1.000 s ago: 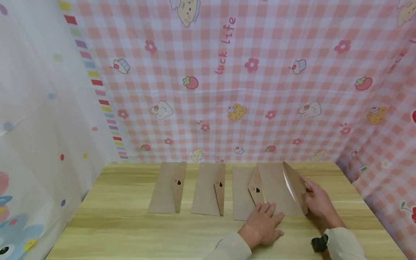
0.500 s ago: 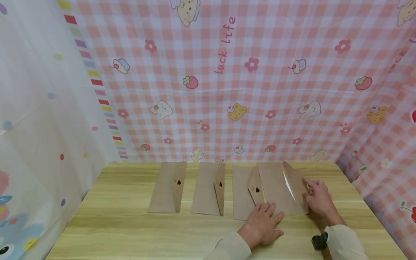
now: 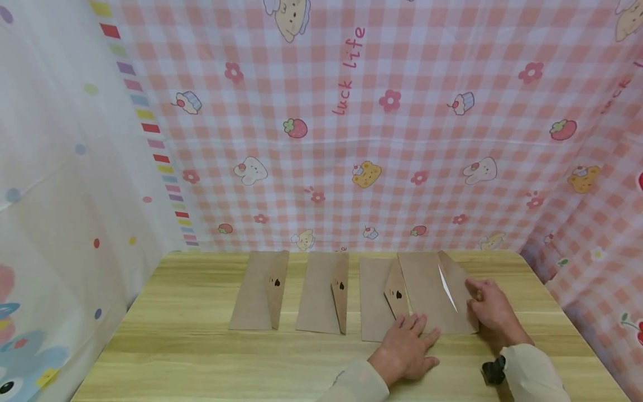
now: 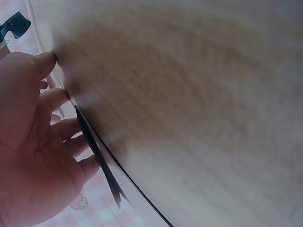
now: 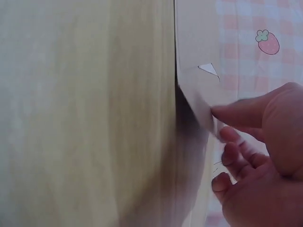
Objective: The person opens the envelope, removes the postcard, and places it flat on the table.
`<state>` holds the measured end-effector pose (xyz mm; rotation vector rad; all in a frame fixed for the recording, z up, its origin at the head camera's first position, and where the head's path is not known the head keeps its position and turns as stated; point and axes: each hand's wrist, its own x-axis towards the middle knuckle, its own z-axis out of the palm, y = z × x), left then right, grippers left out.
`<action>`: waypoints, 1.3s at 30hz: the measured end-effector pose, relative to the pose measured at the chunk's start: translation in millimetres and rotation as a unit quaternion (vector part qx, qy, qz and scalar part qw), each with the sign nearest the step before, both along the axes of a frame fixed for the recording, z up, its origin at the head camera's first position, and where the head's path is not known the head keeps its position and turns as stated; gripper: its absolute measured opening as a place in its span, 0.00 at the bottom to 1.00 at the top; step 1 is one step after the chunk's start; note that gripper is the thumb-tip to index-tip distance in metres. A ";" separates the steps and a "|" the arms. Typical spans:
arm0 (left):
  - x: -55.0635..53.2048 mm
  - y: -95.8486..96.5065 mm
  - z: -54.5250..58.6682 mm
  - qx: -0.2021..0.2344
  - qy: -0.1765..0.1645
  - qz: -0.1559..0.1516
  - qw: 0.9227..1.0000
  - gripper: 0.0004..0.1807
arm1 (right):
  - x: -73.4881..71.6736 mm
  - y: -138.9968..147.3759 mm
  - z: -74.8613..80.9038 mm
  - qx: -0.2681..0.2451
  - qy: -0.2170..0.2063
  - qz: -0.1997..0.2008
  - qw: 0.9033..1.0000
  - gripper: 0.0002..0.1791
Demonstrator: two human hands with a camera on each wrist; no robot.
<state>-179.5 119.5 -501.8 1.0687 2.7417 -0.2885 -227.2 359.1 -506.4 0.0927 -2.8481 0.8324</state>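
A brown paper envelope (image 3: 421,287) lies rightmost in the row, its flap (image 3: 454,273) folded out to the right. A white sliver shows along the flap's fold. My right hand (image 3: 494,310) pinches the flap's tip; in the right wrist view the flap (image 5: 198,94) slants up off the table, thumb on one face and fingertips behind. My left hand (image 3: 406,346) lies palm down with fingers spread, fingertips over the near edges of this envelope and its neighbour. That neighbouring envelope (image 3: 373,304) has its pointed flap, with a small dark print, folded over. In the left wrist view, a raised paper edge (image 4: 97,146) stands beside the fingers.
Two more brown envelopes, one far left (image 3: 253,290) and one in the middle (image 3: 318,293), lie with printed flaps folded over. The wooden table (image 3: 211,363) meets a pink checked cloth (image 3: 321,151) behind. A small black device (image 3: 494,372) sits at the right wrist.
The rightmost envelope's flap has been laid further out to the right and lower, with my right hand moving along. My left hand and the other envelopes have stayed put.
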 end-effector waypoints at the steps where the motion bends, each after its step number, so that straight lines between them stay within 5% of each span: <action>1: 0.1 0.0 0.2 0.000 0.000 0.000 1.000 0.33 | -0.6 0.1 -0.4 0.000 0.003 0.004 1.000 0.28; 8: 0.5 0.6 -0.9 0.004 -0.007 0.000 1.000 0.32 | -4.3 -1.8 -1.0 -0.013 -0.006 0.015 1.000 0.14; 26: 0.9 2.2 -0.2 0.005 -0.011 -0.002 1.000 0.32 | -8.3 0.8 -0.5 -0.068 -0.091 0.014 0.993 0.31; 39: -0.1 0.4 1.3 0.016 -0.011 0.005 1.000 0.32 | -10.3 -1.4 -2.6 -0.079 -0.079 0.026 0.993 0.33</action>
